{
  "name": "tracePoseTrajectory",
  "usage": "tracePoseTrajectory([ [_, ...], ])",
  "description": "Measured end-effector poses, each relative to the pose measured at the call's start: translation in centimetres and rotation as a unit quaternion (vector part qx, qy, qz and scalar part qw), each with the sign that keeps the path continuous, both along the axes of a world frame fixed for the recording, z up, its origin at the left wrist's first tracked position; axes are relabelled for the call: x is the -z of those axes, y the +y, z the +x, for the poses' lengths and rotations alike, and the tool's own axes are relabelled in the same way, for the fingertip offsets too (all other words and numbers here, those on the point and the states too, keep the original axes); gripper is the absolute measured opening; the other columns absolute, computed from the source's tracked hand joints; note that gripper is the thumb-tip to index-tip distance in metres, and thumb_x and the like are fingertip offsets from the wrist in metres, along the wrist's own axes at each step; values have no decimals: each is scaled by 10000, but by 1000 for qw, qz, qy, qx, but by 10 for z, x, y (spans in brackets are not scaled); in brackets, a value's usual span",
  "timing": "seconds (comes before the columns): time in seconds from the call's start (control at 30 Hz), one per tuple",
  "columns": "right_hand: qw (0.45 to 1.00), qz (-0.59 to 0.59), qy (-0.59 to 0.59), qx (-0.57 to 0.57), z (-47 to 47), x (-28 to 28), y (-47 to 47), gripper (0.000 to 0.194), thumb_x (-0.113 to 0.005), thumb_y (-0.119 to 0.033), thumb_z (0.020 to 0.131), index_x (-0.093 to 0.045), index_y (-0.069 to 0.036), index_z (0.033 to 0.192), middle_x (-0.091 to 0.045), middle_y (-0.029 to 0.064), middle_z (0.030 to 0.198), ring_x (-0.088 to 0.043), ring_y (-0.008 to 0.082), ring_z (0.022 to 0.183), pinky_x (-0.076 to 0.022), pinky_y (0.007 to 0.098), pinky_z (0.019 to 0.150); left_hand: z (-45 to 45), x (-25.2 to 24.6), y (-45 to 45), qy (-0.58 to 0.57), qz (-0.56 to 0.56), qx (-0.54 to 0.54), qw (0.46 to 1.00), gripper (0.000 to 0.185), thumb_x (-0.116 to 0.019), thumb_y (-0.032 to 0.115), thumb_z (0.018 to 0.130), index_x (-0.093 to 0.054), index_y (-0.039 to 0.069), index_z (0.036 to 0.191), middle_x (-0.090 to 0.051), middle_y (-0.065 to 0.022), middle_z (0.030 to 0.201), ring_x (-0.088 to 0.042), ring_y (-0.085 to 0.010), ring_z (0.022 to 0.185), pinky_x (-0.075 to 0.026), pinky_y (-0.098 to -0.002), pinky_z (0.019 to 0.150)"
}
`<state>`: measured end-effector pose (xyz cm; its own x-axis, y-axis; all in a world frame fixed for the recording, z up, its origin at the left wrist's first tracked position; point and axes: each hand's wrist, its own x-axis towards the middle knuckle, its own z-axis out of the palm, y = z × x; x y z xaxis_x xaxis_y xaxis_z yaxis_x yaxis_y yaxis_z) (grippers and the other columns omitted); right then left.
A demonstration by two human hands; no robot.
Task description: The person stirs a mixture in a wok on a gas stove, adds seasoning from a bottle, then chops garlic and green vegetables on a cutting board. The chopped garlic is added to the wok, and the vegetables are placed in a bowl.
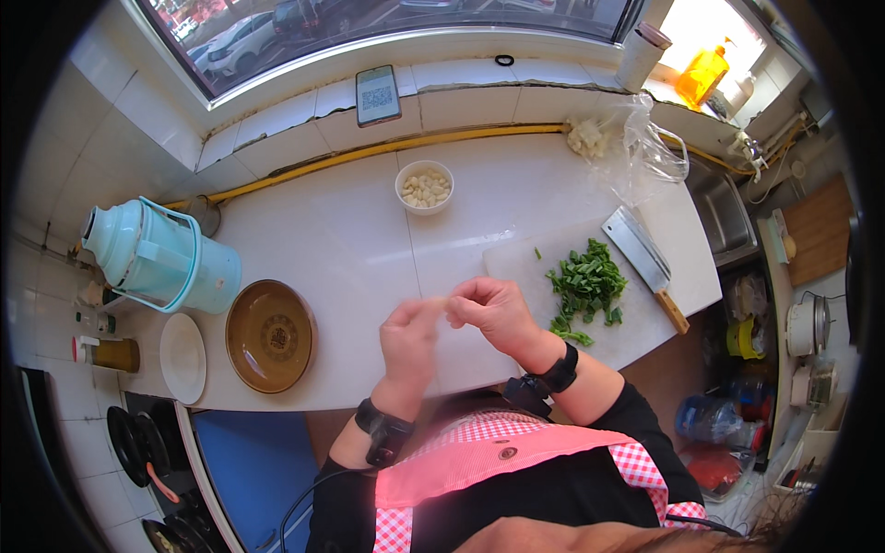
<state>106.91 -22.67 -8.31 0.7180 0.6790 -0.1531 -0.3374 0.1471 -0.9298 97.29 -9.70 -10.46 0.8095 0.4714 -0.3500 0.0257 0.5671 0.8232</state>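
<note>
Over the counter's front edge, my left hand (408,342) is motion-blurred, its fingers bent toward the right hand. Thumb and forefinger of my right hand (498,314) are drawn together, close to the left fingertips. Whether a small thing sits between the fingers is too blurred to tell. To the right of my hands, chopped green leaves (588,283) lie in a heap on a pale cutting board (515,266). A cleaver (639,249) with a wooden handle rests at the board's right side. Farther back stands a white bowl (424,211) of peeled garlic cloves (425,188).
At left are a brown bowl (256,345), a white plate (183,359) and a light-blue thermos flask (166,256). A clear plastic bag (643,152) lies at the back right, before the sink (722,207). A phone (378,95) leans on the windowsill.
</note>
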Motion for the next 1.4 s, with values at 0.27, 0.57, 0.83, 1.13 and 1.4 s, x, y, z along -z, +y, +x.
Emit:
tracePoseTrajectory([
  [0.27, 987, -132, -85, 43, 15, 16, 1, 136, -690, -141, 907, -663, -11, 938, -657, 27, 780, -610, 89, 669, -514, 237, 615, 2, 1, 15, -124, -517, 72, 844, 114, -555, 142, 988, -581, 41, 943, -478, -35, 806, -436, -82, 623, -377, -163, 446],
  [0.57, 855, -105, -503, 71, -2, -7, 4, 155, -749, -88, 791, -704, -69, 939, -655, 68, 847, -657, 228, 708, -537, 305, 594, 4, 7, 9, -30, -452, 21, 891, 126, -575, 165, 984, -585, 48, 938, -530, -31, 816, -443, -65, 604, -361, -153, 433],
  [0.83, 751, -302, -586, 1, 33, 13, 12, 62, -654, -123, 860, -668, -65, 879, -644, 104, 854, -638, 326, 728, -526, 389, 636, -9, 20, 32, -82, -407, 9, 910, 89, -566, 121, 960, -576, 46, 912, -558, -62, 881, -503, -84, 650, -434, -161, 487],
  [1.13, 751, -369, -541, 82, 158, 52, 81, 173, -619, -178, 877, -711, -103, 1001, -653, 111, 970, -632, 326, 899, -520, 426, 781, -51, 25, 61, -80, -335, -6, 939, 83, -544, 83, 913, -603, 24, 918, -630, -127, 970, -656, -176, 787, -597, -255, 688],
  [1.4, 679, -429, -581, -135, 195, 53, 140, 207, -656, -196, 790, -737, -169, 979, -681, 93, 987, -647, 327, 917, -529, 434, 783, -75, 30, 70, 5, -355, -75, 932, 234, -513, 187, 955, -670, 16, 930, -678, -124, 901, -670, -183, 752, -596, -263, 655],
])
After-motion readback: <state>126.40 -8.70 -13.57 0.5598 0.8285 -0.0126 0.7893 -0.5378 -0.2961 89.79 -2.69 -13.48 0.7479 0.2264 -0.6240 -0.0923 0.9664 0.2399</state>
